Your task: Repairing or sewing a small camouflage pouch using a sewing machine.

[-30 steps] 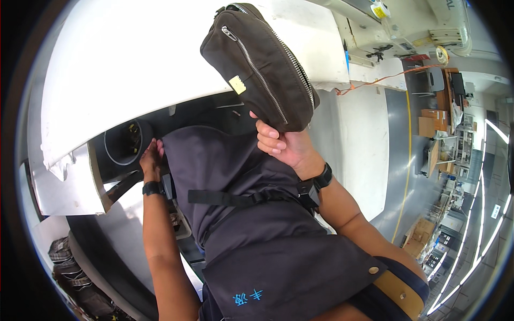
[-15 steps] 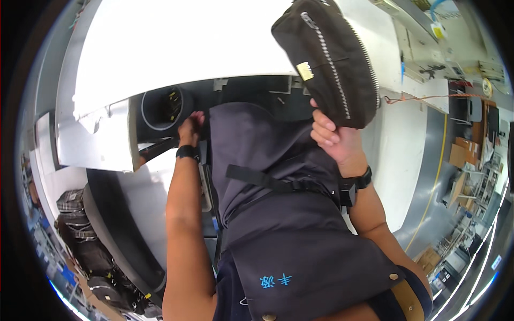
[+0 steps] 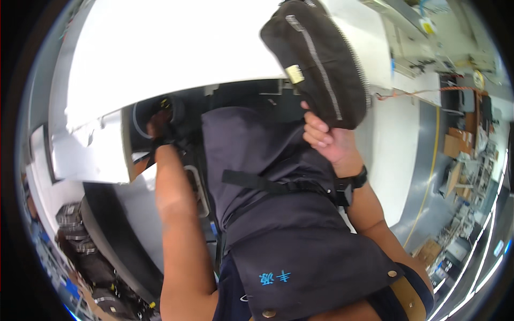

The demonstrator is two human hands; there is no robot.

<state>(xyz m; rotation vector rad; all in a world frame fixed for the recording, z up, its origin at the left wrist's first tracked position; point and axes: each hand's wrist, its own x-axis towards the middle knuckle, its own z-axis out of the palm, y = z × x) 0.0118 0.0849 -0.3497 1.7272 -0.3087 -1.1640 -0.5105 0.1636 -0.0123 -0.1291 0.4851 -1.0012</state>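
My right hand (image 3: pixel 334 140) grips the lower end of a dark brown zip pouch (image 3: pixel 321 64), holding it up over the white tabletop's edge. A long silver zip runs down its front, a second zip follows its right edge, and a small pale yellow label sits on its left side. My left hand (image 3: pixel 159 125) reaches down to the left, at the mouth of a dark round bin (image 3: pixel 137 122) below the table. Shadow and motion blur hide its fingers. Something small and yellow shows inside the bin, too dim to name.
The white table (image 3: pixel 176 43) spans the far side, with a white panel (image 3: pixel 96 144) at its left. A dark grey apron (image 3: pixel 278 176) covers my lap. Several dark bags (image 3: pixel 91 257) lie at the lower left beside a black curved edge (image 3: pixel 118 230). An orange cord (image 3: pixel 423 90) stretches at the right.
My left hand has moved left and down from beside the bin to its mouth. The right hand still holds the pouch, now slightly further left in view.
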